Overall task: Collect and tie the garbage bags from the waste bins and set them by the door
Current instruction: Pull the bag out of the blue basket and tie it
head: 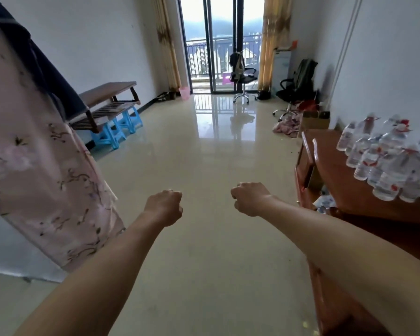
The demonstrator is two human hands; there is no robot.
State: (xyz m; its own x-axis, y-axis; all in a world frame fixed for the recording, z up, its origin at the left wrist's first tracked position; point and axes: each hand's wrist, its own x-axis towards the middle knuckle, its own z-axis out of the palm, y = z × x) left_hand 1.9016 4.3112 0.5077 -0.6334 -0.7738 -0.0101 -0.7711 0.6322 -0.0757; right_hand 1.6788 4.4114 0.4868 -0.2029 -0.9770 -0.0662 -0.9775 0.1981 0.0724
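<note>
My left hand (165,206) and my right hand (250,198) are stretched out over the glossy beige floor, both curled into loose fists with nothing in them. A small pink waste bin (184,92) stands far ahead on the floor, left of the glass balcony door (222,44), well beyond both hands. No garbage bag shows in the bin from here.
A pink floral cloth (41,170) hangs close on my left. Wooden benches on blue stools (117,127) line the left wall. A wooden cabinet (364,190) with several water bottles (386,161) is at my right. Two office chairs (243,78) and a cardboard box (314,121) stand farther back.
</note>
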